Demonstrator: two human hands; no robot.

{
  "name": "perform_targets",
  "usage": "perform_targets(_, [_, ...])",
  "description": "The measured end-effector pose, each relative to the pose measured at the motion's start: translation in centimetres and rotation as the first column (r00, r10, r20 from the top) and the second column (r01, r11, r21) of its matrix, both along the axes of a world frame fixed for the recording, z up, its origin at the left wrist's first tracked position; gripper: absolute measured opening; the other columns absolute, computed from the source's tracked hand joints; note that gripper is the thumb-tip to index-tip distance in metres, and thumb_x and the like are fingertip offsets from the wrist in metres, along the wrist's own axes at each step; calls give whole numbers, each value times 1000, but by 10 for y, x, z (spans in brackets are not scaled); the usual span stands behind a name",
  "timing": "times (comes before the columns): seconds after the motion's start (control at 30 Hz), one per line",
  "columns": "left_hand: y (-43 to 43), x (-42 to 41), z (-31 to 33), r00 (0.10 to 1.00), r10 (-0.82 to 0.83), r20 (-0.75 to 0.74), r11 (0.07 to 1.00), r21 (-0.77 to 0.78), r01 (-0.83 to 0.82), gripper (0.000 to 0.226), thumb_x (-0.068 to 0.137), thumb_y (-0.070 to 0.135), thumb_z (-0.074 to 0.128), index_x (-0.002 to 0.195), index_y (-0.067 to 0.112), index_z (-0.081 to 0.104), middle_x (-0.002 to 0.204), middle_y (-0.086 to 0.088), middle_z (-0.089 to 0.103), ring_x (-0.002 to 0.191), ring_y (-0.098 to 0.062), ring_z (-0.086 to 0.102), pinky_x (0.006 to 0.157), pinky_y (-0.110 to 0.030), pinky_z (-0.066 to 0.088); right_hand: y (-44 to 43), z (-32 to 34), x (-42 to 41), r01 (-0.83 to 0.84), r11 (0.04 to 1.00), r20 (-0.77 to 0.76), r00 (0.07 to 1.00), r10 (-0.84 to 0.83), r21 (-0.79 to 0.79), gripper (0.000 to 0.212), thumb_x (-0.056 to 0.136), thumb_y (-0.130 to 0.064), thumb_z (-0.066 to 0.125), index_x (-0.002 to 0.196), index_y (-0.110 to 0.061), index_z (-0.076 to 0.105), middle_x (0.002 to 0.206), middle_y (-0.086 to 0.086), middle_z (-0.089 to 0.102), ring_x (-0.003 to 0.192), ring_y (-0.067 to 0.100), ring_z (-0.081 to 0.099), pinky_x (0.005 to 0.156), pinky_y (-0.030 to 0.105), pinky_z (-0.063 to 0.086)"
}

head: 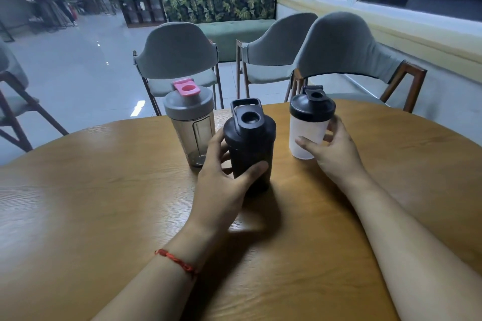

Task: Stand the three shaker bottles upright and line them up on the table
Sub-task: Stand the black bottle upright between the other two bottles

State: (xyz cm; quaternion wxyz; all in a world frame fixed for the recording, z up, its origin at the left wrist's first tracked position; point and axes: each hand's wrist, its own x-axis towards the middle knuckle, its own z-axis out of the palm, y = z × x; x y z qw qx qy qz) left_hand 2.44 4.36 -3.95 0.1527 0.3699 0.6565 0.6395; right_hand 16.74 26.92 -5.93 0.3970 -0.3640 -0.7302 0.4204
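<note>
Three shaker bottles stand upright in a rough row on the round wooden table [91, 190]. On the left is a smoky clear bottle [191, 125] with a grey lid and pink cap, and no hand touches it. In the middle stands an all-black bottle [250, 138]; my left hand [221, 174] wraps its lower body from the left, thumb across the front. On the right is a frosted white bottle [309, 128] with a black lid; my right hand [336, 151] grips its lower right side.
Three grey upholstered chairs [177, 52] with wooden frames stand beyond the table's far edge. A green sofa [221, 8] sits farther back, and a person stands at the far left of the room. Bare tabletop extends to the left and right of the bottles.
</note>
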Motion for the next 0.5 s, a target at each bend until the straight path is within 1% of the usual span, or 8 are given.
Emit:
perform_targets(0.07, [1,-3,-2,999,-15,-33,999,-32,14,88,80,34,96,155,39,51,140,15,70,132,-3,63,108,-44,57,-3,0,1,-2,1000,25,1000,2,-1,97,80,-43,92,159,-34,37,147,-11,55,130,17,57,101,39,54])
perform_targets(0.13, [-1,-6,-4,995,-32,-90,997,-74,25,92,78,42,94,157,37,48,142,22,66,134,3,59,110,-39,54,-8,3,2,11,1000,11,1000,-11,-10,112,79,-48,91,167,-36,22,160,-8,45,137,16,51,104,38,49])
perform_targets(0.2, [-8,-9,-2,993,-7,-115,997,-75,-1,92,78,53,89,158,36,46,145,21,63,136,1,57,109,-33,50,-15,11,3,74,997,-35,997,-73,14,119,79,-57,87,170,-36,13,169,-8,34,146,16,43,115,44,43])
perform_targets(0.23, [-13,-13,1,994,20,-104,999,-44,-24,86,81,55,84,156,34,49,144,17,64,134,-3,59,107,-31,51,-18,16,5,113,992,-39,993,-111,57,118,79,-59,84,170,-35,12,170,-8,32,150,17,38,119,47,38])
perform_targets(0.3, [-24,-25,10,988,102,-113,994,44,-97,63,90,52,76,145,28,58,138,9,68,125,-5,66,101,-26,55,-30,33,11,163,966,19,985,-170,201,111,83,-57,81,170,-33,16,171,-5,31,156,22,28,124,51,30])
perform_targets(0.37, [-41,-45,19,962,208,-178,977,93,-194,38,99,42,71,132,25,63,128,11,72,117,0,69,91,-18,56,-48,57,17,164,930,66,979,-195,329,98,89,-46,78,168,-32,22,171,-4,32,157,25,23,124,53,29])
perform_targets(0.43, [-63,-71,22,924,292,-247,956,96,-276,23,103,35,67,123,24,68,118,15,73,112,4,69,86,-14,54,-68,79,19,134,909,61,983,-171,394,80,93,-38,76,162,-33,36,162,-7,42,151,19,31,121,50,33])
perform_targets(0.5, [-89,-105,17,885,326,-332,943,43,-331,18,105,32,67,118,20,72,110,17,74,104,7,70,84,-17,56,-87,99,13,52,924,63,995,-82,380,67,94,-35,76,154,-37,47,148,-15,50,139,11,42,115,42,39])
